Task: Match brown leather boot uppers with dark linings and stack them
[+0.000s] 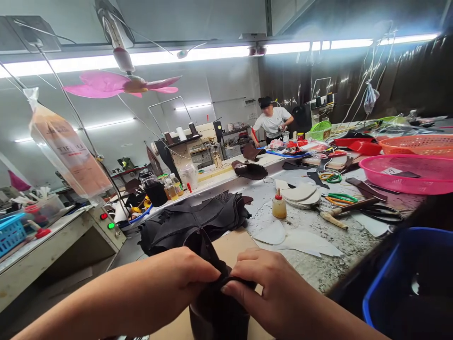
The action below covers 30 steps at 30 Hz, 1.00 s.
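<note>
Upright in front of me is a dark leather boot upper (219, 311), tube-shaped, with its open flap (200, 245) pointing up and away. My left hand (187, 274) grips its top edge from the left, thumb pressed on the leather and fingers hidden behind. From the right, my right hand (260, 278) pinches the same edge between thumb and curled fingers. The two hands nearly meet at the rim. Under the upper lies a tan board (237, 243). Just beyond it is a stack of black leather pieces (198, 217).
A glue bottle (279, 208), white cut pieces (300, 191) and a hammer (334, 219) lie on the worktable (247, 189). A blue bin (385, 269) stands close at right, below a pink basket (406, 184). A pink fan (130, 84) hangs overhead; a person (272, 120) works farther back.
</note>
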Available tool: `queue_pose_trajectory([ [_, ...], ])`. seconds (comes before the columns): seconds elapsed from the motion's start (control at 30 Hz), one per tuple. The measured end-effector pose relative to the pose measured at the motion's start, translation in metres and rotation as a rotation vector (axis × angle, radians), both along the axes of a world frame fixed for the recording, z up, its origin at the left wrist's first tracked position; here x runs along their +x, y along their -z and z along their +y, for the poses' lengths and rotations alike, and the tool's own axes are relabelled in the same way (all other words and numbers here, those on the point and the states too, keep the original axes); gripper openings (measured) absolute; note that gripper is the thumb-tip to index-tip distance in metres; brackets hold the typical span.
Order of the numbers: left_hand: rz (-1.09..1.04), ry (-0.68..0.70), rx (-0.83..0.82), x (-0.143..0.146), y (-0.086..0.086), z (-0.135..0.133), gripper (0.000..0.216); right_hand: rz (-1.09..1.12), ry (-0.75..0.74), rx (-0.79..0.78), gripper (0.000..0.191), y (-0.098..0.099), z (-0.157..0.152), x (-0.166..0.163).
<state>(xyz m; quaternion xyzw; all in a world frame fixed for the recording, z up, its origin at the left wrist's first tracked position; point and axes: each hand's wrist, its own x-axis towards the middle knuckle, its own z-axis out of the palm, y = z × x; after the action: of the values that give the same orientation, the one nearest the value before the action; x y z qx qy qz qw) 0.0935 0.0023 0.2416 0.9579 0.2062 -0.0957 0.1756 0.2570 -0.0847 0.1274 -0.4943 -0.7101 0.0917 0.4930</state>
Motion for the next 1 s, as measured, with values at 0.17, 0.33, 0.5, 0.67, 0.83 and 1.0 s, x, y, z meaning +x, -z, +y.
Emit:
queue_pose_trajectory([
  [0.17, 0.017, -0.087, 0.087, -0.009, 0.001, -0.006, 0.020, -0.038, 0.033, 0.030, 0.019, -0.001, 0.001, -0.005],
  [0.33, 0.055, -0.126, 0.225, -0.007, 0.023, -0.014, 0.013, -0.139, -0.058, -0.013, 0.008, -0.021, 0.001, 0.006],
  [0.5, -0.033, -0.014, 0.231, -0.018, 0.021, -0.012, 0.027, -0.275, -0.176, -0.155, 0.060, -0.049, 0.003, 0.020],
  [0.67, -0.096, 0.075, 0.229, -0.029, 0.017, -0.008, 0.045, -0.190, -0.319, -0.271, 0.054, -0.051, 0.011, 0.022],
  [0.83, -0.209, 0.065, 0.363, -0.034, 0.018, -0.004, 0.042, -0.048, -0.362, -0.322, 0.011, -0.036, 0.019, 0.012],
  [1.0, -0.120, -0.046, 0.390, -0.028, 0.011, -0.007, 0.014, 0.008, -0.179, -0.116, 0.006, -0.026, 0.022, -0.011],
])
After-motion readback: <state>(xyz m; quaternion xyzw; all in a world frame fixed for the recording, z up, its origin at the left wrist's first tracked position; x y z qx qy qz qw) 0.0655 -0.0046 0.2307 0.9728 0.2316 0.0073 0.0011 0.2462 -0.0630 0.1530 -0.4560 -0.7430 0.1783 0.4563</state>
